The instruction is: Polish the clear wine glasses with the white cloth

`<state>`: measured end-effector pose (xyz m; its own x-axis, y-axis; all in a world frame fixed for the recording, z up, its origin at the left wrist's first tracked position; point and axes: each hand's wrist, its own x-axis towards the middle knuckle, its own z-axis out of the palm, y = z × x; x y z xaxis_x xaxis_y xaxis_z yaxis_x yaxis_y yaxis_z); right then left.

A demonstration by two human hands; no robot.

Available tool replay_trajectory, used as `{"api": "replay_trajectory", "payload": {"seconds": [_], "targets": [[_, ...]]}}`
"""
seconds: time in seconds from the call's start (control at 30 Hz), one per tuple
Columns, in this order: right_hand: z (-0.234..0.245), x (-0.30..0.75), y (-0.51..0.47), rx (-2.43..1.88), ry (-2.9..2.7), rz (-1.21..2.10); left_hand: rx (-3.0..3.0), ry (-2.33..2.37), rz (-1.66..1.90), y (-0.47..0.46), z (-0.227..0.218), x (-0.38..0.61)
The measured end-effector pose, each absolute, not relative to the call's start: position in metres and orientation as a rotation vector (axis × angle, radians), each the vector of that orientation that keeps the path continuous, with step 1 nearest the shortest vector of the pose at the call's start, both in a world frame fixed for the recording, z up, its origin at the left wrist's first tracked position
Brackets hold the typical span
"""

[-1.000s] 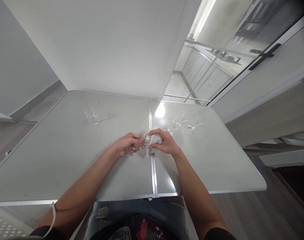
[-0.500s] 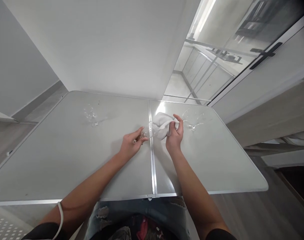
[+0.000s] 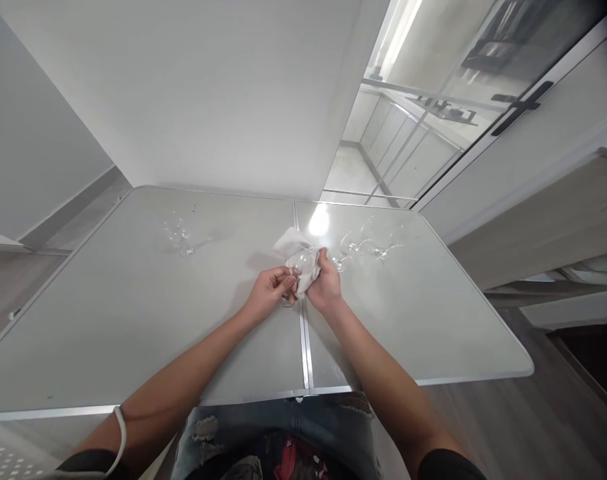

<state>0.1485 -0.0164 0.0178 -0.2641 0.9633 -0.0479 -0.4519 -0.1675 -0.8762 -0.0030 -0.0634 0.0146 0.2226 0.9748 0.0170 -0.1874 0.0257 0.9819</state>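
Over the middle seam of the grey table (image 3: 133, 313), both hands meet around a clear stemmed glass (image 3: 294, 270). My left hand (image 3: 268, 291) is closed on the glass near its stem and foot. My right hand (image 3: 324, 287) is closed on a white cloth (image 3: 296, 248) pressed against the glass bowl. The cloth bunches up behind the glass, one corner sticking out to the far left.
Two clear glasses (image 3: 356, 245) lie on the table to the right of my hands. Another clear glass (image 3: 179, 235) sits at the far left. A white wall runs behind the table, and a glass partition (image 3: 433, 113) stands at the back right.
My right hand with the cloth has come back from the far right to the glass bowl. Both hands are close together again, slightly nearer me.
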Motion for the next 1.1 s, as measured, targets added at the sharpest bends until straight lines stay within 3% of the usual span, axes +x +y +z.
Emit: {"api": "replay_trajectory", "payload": {"seconds": [0.2,0.37,0.57,0.7,0.8,0.87,0.97,1.1], "targets": [[0.028,0.142,-0.027,-0.752,-1.019,1.755,1.036,0.968,1.222,-0.058,0.013,-0.005],[0.027,0.145,-0.036,-0.795,-1.194,1.226,1.096,0.995,1.225,-0.056,0.018,-0.010],[0.033,0.158,-0.026,-0.708,-2.177,0.594,1.612,1.389,1.126,-0.055,0.013,-0.018],[0.035,0.162,-0.021,-0.832,-2.259,0.437,2.046,1.548,0.978,-0.055,0.009,-0.021],[0.035,0.172,-0.017,-1.025,-2.080,0.572,2.163,1.450,0.896,-0.057,0.006,-0.022],[0.035,0.179,-0.014,-1.050,-1.884,0.830,2.162,1.378,0.920,-0.058,0.006,-0.022],[0.033,0.182,-0.008,-0.926,-1.430,1.272,2.042,1.337,1.023,-0.058,0.008,-0.021],[0.029,0.161,-0.011,-0.780,-0.853,1.513,1.671,1.271,1.120,-0.059,0.009,-0.013]]}}
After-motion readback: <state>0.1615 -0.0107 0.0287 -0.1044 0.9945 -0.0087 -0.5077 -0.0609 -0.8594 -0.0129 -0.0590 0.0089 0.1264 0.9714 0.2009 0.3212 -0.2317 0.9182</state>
